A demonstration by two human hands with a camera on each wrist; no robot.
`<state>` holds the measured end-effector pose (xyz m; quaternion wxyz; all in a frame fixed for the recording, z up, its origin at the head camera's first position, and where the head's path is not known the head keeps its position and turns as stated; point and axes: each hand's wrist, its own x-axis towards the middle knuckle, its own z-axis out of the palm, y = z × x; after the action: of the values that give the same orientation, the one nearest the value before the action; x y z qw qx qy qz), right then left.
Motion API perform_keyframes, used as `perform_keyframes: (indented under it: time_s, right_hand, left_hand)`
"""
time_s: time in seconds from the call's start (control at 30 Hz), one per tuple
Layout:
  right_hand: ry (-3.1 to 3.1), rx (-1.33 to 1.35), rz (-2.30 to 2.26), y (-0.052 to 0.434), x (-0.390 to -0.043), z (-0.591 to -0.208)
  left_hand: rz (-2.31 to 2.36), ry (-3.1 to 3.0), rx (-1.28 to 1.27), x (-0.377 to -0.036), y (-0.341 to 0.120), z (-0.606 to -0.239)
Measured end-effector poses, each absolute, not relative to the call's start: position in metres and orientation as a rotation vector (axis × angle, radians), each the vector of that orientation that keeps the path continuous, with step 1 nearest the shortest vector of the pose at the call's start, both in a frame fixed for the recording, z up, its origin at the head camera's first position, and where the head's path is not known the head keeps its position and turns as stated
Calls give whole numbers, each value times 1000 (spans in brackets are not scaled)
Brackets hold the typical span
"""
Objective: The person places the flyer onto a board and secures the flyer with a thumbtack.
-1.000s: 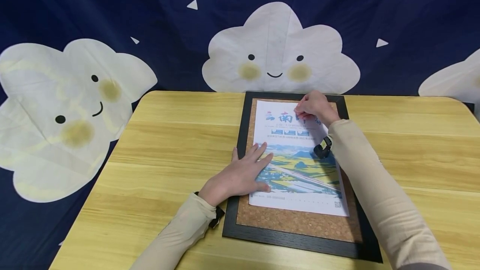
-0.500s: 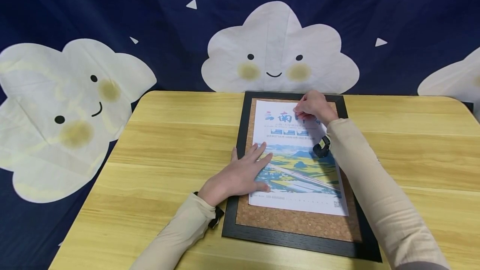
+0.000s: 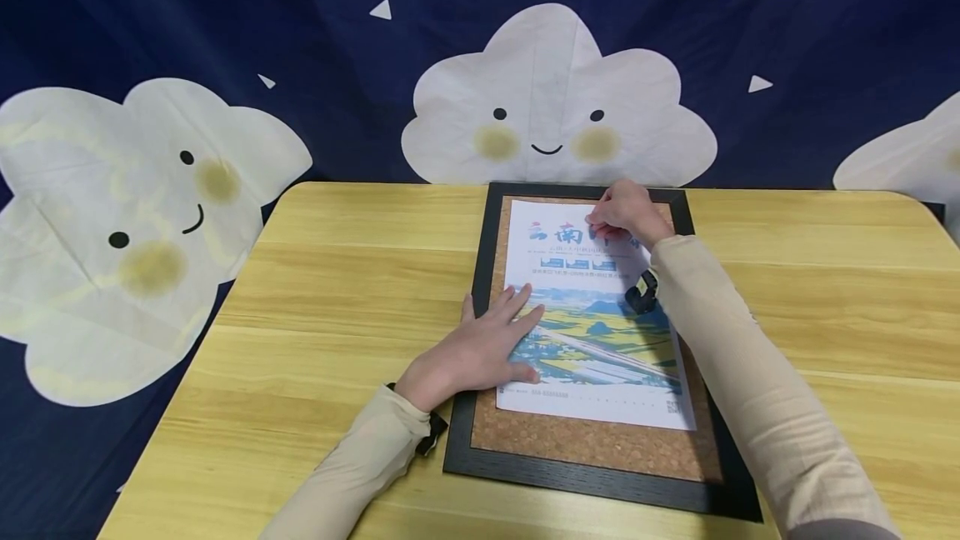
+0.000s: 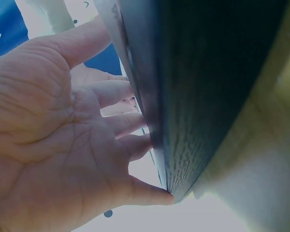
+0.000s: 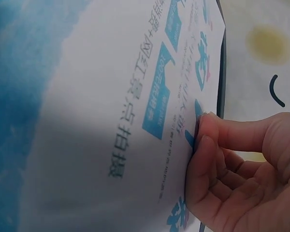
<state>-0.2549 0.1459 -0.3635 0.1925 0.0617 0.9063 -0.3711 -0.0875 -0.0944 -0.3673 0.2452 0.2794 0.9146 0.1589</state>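
A paper poster [image 3: 600, 407] with blue lettering and a printed landscape lies on a cork board [image 3: 525, 433] in a black frame [image 3: 570, 479]. My left hand [image 3: 483, 348] is spread across the frame's left side, its fingertips and thumb on the poster's left part; the left wrist view shows its palm and straight fingers along the dark frame. At the poster's top, my right hand [image 3: 630, 211] has its fingers curled and its thumb and forefinger together against the printed title. In the right wrist view those fingertips [image 5: 208, 126] press at the lettering; I cannot tell what is between them.
Beneath the board is a light wooden table [image 3: 337, 290], with surface to its left and right. A dark blue curtain [image 3: 337, 40] with smiling white clouds [image 3: 551, 65] hangs behind the table's far edge, right beside the frame's top.
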Motion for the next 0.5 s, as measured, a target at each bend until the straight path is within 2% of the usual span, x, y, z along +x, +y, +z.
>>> perform_keyframes:
  time_s: [0.5]
  right_hand:
    - [2598,113,-1042,153,-254,-371]
  left_hand:
    - [435,2496,771,-87,-95,-369]
